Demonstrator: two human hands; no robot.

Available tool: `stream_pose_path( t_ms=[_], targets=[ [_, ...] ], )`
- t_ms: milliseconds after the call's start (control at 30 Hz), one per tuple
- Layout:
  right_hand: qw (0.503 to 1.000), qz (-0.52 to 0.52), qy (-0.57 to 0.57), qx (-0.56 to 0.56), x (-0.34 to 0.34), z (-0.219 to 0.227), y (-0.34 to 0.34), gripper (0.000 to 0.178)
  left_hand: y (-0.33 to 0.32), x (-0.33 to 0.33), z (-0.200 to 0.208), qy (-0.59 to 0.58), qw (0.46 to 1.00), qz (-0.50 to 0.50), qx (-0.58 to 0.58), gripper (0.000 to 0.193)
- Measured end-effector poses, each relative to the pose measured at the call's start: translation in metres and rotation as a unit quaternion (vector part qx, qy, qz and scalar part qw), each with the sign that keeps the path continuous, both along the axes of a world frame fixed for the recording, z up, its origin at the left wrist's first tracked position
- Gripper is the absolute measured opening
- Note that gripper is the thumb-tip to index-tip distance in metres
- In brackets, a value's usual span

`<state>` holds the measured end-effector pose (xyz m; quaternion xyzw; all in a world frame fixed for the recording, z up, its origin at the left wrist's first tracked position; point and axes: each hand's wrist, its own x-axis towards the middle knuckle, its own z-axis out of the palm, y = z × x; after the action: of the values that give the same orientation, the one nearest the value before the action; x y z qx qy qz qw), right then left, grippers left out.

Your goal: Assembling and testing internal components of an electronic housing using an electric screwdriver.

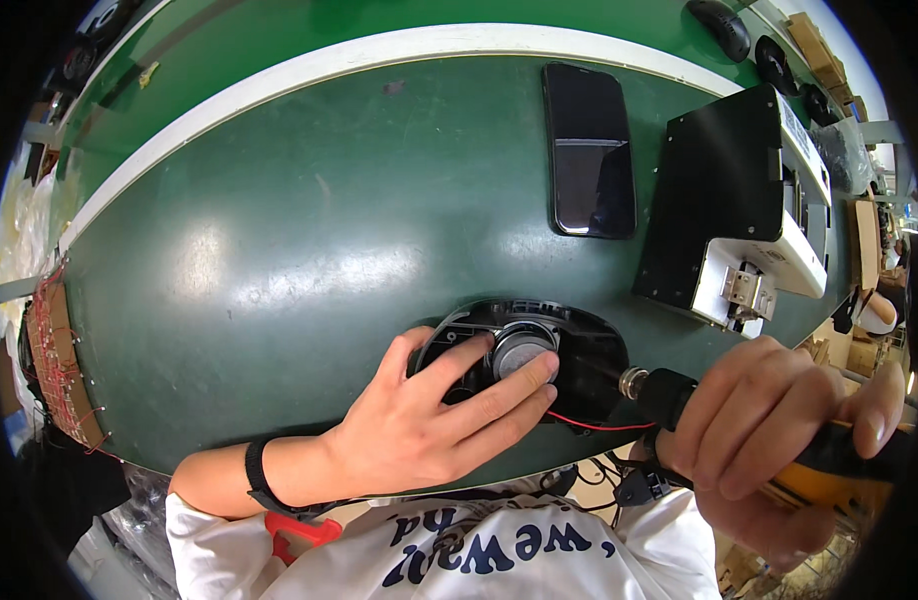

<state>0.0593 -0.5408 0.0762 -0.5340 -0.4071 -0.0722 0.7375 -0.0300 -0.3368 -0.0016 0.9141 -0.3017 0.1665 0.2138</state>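
Observation:
Near the table's front edge lies a black plastic housing, curved at its far side. A round speaker with a grey back sits inside it. My left hand reaches over the housing's left part, its fingers straddling and holding the speaker, the thumb by the left rim. On the right, my right hand is wrapped around a black-and-yellow electric screwdriver. The driver's metal nose points left at the housing's right side; its bit tip is hard to make out. A red wire runs from the housing toward the driver.
A dark phone lies beyond the housing. To its right stands a black-and-white machine with a metal bracket. A board wound with red wires is at the left edge. A white rail crosses the back; dark cables hang below the front edge.

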Motion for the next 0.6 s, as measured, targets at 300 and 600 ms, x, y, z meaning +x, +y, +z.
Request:
stream_pose_path(
  t_ms=[300, 600],
  targets=[
    [1.0, -0.003, -0.002, 0.006, -0.0008, -0.0061, 0.0019, 0.055, 0.0002, 0.0007, -0.0018, -0.018, 1.0, 0.013, 0.005, 0.034],
    [0.999, -0.018, -0.002, 0.03, -0.002, -0.0078, 0.0052, 0.055, 0.0006, 0.0005, -0.0025, -0.014, 1.0, 0.021, 0.004, 0.037]
  ],
)
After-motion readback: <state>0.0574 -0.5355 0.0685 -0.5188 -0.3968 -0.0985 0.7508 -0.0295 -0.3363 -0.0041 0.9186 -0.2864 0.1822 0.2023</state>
